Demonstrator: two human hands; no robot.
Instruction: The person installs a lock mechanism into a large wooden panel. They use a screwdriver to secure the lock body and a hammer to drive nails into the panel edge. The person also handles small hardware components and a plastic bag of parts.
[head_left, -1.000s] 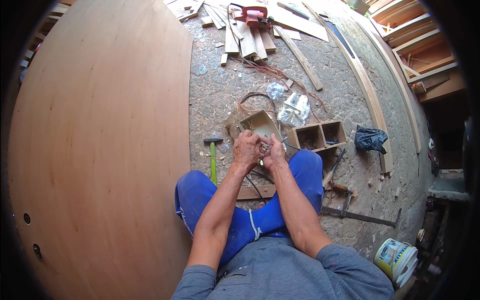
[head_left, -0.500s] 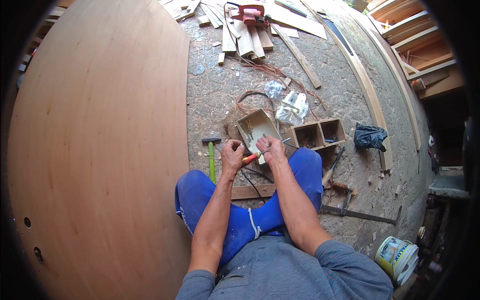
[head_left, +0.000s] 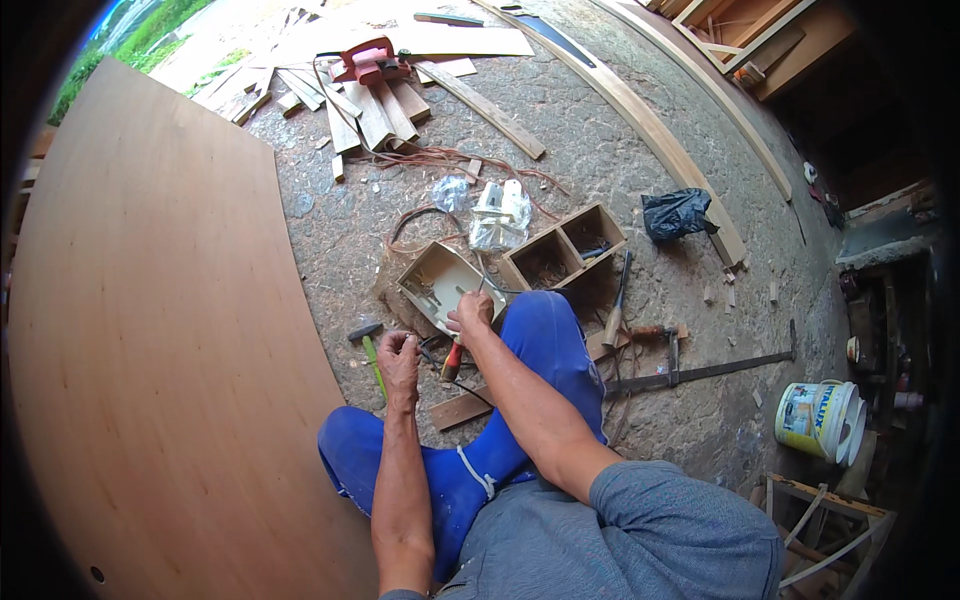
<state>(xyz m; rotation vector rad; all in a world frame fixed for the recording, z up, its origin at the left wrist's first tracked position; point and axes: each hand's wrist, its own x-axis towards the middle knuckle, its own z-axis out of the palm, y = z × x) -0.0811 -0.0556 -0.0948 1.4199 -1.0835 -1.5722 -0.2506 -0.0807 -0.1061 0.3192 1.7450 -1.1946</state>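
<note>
Right hand: wrapped around the screwdriver, above the near end of the beige tray.
Left hand: fingers curled, thumb drawn toward the fingertips, left of the screwdriver; cannot tell whether gripping something tiny.
Screwdriver: located between both hands, red-and-yellow handle jutting below the right palm; could slip from a loosened grip, or jab the left hand on a careless turn.
Beige tray: shallow, open, smooth-walled, with small loose pieces inside; could tip or spill under a press on the near edge.
Dark cable: thin, flexible, looped close below the hands — likely to snag on the screwdriver or a finger during a quick pull.
Chisel: wooden grip, slim dark blade, near the blue trousers; could be knocked by a shifting knee.
Floor: rough, pitted, littered with chips; apt to hide any dropped small part.
Divided box: bare wood, two square-cornered compartments, just beyond the right knee.
Clear plastic bag: crinkled, shiny, around pale pieces.
Hammer: green handle, dark head, just beside the left hand.
Plywood sheet: broad, flat, warm brown, faintly grained — edge bowed only by the lens.
</note>
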